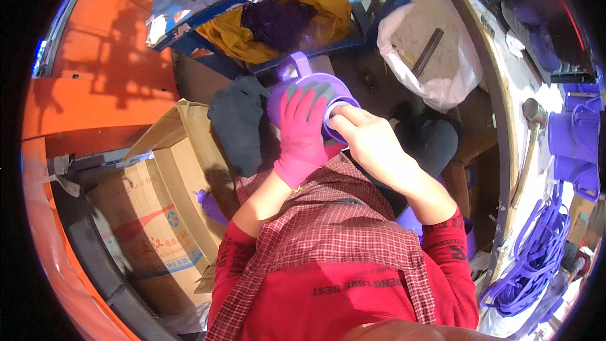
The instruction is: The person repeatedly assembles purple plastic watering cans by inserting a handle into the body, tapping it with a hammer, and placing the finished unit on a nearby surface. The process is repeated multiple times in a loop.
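A purple jug (pixel 275 106) held in two hands above the lap.
The left hand (pixel 303 126), in a pink glove with grey fingertips, has its fingers wrapped round the side of the jug, which is tilted with its handle (pixel 300 65) pointing away from the person. The right hand (pixel 372 142) is bare, its fingers bent at the round opening on the jug's near right side (whether they pinch anything there, I cannot tell). The checked apron (pixel 328 215) lies just below both hands. To the left stands an open cardboard box (pixel 142 227); ahead and to the right is a white bag (pixel 464 66) with a dark bar in it. The worktop (pixel 508 233) on the right carries a hammer (pixel 531 132), purple buckets (pixel 573 142) and a tangle of purple strips (pixel 536 262).
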